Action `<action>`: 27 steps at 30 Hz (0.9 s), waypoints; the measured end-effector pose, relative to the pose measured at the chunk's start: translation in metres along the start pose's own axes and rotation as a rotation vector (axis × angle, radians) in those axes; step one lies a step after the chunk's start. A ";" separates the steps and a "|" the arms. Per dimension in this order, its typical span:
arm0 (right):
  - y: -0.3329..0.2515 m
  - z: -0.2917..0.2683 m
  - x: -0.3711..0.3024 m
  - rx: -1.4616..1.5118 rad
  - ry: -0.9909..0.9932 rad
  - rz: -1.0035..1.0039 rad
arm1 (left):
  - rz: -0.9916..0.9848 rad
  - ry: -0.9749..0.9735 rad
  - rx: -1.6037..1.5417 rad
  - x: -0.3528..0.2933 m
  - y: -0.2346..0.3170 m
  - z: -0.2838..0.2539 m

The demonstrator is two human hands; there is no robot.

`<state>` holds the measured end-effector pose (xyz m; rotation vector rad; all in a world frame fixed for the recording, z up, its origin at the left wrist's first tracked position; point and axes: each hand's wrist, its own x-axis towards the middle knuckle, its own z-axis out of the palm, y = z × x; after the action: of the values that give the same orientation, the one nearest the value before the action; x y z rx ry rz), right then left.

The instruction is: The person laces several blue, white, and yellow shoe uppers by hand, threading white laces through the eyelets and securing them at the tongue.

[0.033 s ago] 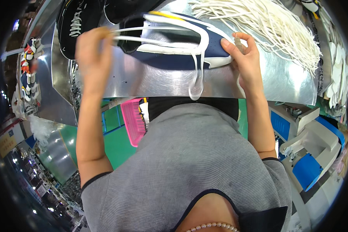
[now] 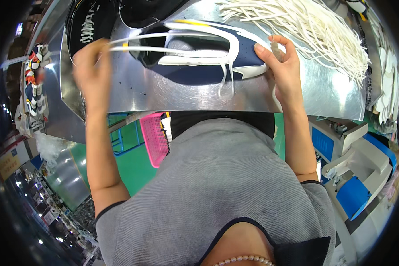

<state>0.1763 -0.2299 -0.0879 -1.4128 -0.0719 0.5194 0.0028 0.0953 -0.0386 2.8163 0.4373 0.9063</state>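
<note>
A navy shoe upper (image 2: pixel 186 74) with white trim and a yellow stripe lies over the metal table, its toe to the right. My right hand (image 2: pixel 286 71) grips the toe end, thumb on top; a beige cover sits on one finger. Two strands of white shoelace (image 2: pixel 153 48) run taut leftward from the front of the upper's opening. My left hand (image 2: pixel 92 75), smeared by motion, is closed on their far ends, left of the heel. From the same spot, a short lace loop (image 2: pixel 226 86) hangs over the upper's near side.
A heap of white laces (image 2: pixel 297 31) covers the table's far right. Black shoe uppers (image 2: pixel 86 29) lie at the far left, one laced. The metal table's (image 2: pixel 181 102) near edge is before my waist. Below stand a pink basket (image 2: pixel 150 142) and a grey-blue machine (image 2: pixel 352 195).
My left hand has moved farther left, drawing the lace strands with it. The hanging loop has become shorter. My right hand stays at the toe.
</note>
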 end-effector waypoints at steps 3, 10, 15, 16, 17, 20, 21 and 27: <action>0.004 -0.007 0.004 -0.050 0.009 -0.029 | -0.353 0.069 0.362 -0.052 -0.143 -0.069; 0.024 -0.010 0.007 -0.189 0.046 -0.051 | -0.350 0.066 0.006 -0.053 -0.042 -0.053; 0.013 -0.011 0.009 -0.679 0.059 -0.087 | 0.001 -0.086 -0.702 0.008 0.137 -0.016; 0.013 -0.009 0.007 -0.754 0.144 -0.329 | -0.057 -0.161 -0.711 0.012 0.136 -0.007; 0.012 -0.007 0.006 -0.821 0.231 -0.573 | -0.114 -0.238 -0.720 0.013 0.131 0.004; -0.004 0.024 0.001 -0.772 0.092 -0.474 | -0.486 -0.266 -1.015 -0.011 0.110 0.050; -0.002 0.035 -0.002 -0.823 -0.006 -0.479 | -0.486 -0.288 -1.031 -0.013 0.110 0.055; -0.006 0.058 0.005 -1.231 -0.055 -0.493 | -0.497 -0.183 -1.160 -0.016 0.109 0.065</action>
<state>0.1623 -0.1754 -0.0731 -2.4591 -0.8812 0.0452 0.0531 -0.0165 -0.0746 1.6020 0.3746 0.5089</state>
